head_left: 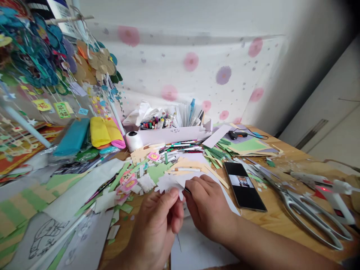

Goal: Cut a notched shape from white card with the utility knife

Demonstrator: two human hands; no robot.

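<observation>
A small white paper cutout (167, 183) with a jagged edge is pinched between the thumb and fingers of my left hand (159, 219). Against it, my right hand (209, 206) is closed around something thin; only a dark bit shows at its fingers, so I cannot tell what it is. Both hands meet above a white sheet (197, 247) on the wooden table. Beyond the fingers lie a green paper piece (158, 172) and pink paper tags (129, 183). A phone (244, 187) with its screen lit rests right of my right hand.
Large scissors (303, 213) and a white glue gun (332, 195) lie at right. Paper scraps (114, 230) cover much of the table. At the back stand a box (174, 135) of pens and a thread spool (134, 141). Paper ornaments (42, 56) hang at left.
</observation>
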